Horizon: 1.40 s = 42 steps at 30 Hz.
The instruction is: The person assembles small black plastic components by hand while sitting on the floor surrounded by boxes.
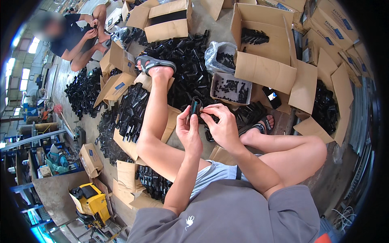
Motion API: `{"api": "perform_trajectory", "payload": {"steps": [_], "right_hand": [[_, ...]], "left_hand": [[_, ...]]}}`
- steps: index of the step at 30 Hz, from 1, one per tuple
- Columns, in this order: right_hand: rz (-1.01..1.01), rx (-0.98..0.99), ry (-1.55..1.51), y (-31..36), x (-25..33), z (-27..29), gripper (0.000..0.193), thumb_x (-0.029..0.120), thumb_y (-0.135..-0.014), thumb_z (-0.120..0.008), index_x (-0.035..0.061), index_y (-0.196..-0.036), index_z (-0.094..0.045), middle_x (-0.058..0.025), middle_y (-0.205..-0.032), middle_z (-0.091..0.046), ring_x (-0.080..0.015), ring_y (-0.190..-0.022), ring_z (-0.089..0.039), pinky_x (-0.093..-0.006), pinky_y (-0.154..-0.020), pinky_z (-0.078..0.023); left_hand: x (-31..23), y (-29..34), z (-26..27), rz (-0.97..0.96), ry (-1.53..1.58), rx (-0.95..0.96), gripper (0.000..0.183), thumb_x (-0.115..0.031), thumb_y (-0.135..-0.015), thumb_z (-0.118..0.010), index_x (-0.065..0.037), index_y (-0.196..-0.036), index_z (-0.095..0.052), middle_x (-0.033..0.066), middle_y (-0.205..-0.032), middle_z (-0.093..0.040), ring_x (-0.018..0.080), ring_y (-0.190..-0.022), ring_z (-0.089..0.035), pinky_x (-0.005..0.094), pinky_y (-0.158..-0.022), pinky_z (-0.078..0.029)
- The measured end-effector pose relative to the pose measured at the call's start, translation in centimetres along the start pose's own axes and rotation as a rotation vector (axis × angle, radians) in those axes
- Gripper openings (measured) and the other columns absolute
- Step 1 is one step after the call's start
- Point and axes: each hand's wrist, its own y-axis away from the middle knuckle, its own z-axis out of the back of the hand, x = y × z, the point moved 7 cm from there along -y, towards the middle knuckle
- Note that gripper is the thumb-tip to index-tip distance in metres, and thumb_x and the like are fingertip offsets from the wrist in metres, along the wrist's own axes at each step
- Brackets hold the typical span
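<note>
Between my hands is a glossy black plastic piece, short and hollow-looking, held upright above my lap. My left hand grips it with thumb and fingers. On its right side, the fingertips of my right hand are pinched against the piece; whether a smaller part sits in that pinch is hidden. Just beyond my hands spreads a large heap of similar black pieces. A small open carton of tiny black parts stands ahead of my right hand, beside a clear plastic bag holding more small parts.
Large open cartons surround the heap, with another carton of black pieces at right. A phone leans near the small carton. At far left another person sits handling something small. A yellow machine stands lower left.
</note>
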Motion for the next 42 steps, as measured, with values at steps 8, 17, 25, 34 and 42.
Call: {"api": "perform_trajectory", "payload": {"steps": [8, 17, 25, 34, 42], "right_hand": [[0.032, -0.012, -0.041, -0.2, 0.4, 0.4, 0.017, 0.014, -0.087, -0.076, 0.0012, -0.099, -0.077, -0.0147, -0.100, -0.072, -0.0329, -0.097, -0.067, -0.0419, -0.087, -0.053], [0.106, -0.049, -0.015, -0.4, 1.0, 0.4, 0.016, 0.015, -0.090, -0.074, 0.0025, -0.099, -0.077, -0.0133, -0.100, -0.071, -0.0322, -0.096, -0.065, -0.0423, -0.085, -0.051], [0.211, -0.062, 0.111, 0.2, 1.2, 0.1, 0.015, 0.016, -0.094, -0.070, 0.0044, -0.104, -0.071, -0.0127, -0.108, -0.068, -0.0322, -0.100, -0.062, -0.0436, -0.087, -0.048], [0.194, -0.118, 0.080, 0.1, 1.6, -0.2, 0.012, 0.010, -0.099, -0.060, -0.0016, -0.102, -0.061, -0.0193, -0.107, -0.066, -0.0394, -0.103, -0.062, -0.0467, -0.092, -0.049], [0.182, -0.144, 0.155, -0.4, 1.1, 0.0, 0.014, 0.012, -0.099, -0.057, -0.0013, -0.098, -0.063, -0.0194, -0.106, -0.065, -0.0386, -0.103, -0.061, -0.0480, -0.093, -0.046]], "left_hand": [[-0.6, -0.2, -0.2, -0.043, -0.093, 0.017, 0.033, -0.008, -0.104, -0.061, 0.001, -0.135, -0.052, 0.0099, -0.128, -0.063, 0.0152, -0.112, -0.064, 0.0280, -0.093, -0.055], [-1.1, -0.4, -0.9, -0.049, -0.046, 0.056, 0.034, -0.006, -0.104, -0.060, 0.000, -0.136, -0.052, 0.0100, -0.127, -0.063, 0.0160, -0.113, -0.064, 0.0296, -0.095, -0.055], [-0.8, -0.2, -0.7, -0.058, -0.065, 0.044, 0.033, -0.006, -0.104, -0.060, 0.001, -0.136, -0.052, 0.0106, -0.125, -0.064, 0.0162, -0.111, -0.065, 0.0305, -0.096, -0.055], [-1.8, -0.2, -1.6, -0.127, -0.217, 0.011, 0.033, 0.001, -0.099, -0.062, 0.007, -0.131, -0.056, 0.0129, -0.127, -0.064, 0.0168, -0.117, -0.061, 0.0313, -0.103, -0.048], [0.2, -0.8, -2.3, -0.041, -0.059, 0.004, 0.031, -0.001, -0.099, -0.066, 0.003, -0.129, -0.060, 0.0079, -0.120, -0.068, 0.0114, -0.109, -0.064, 0.0256, -0.095, -0.051]]}}
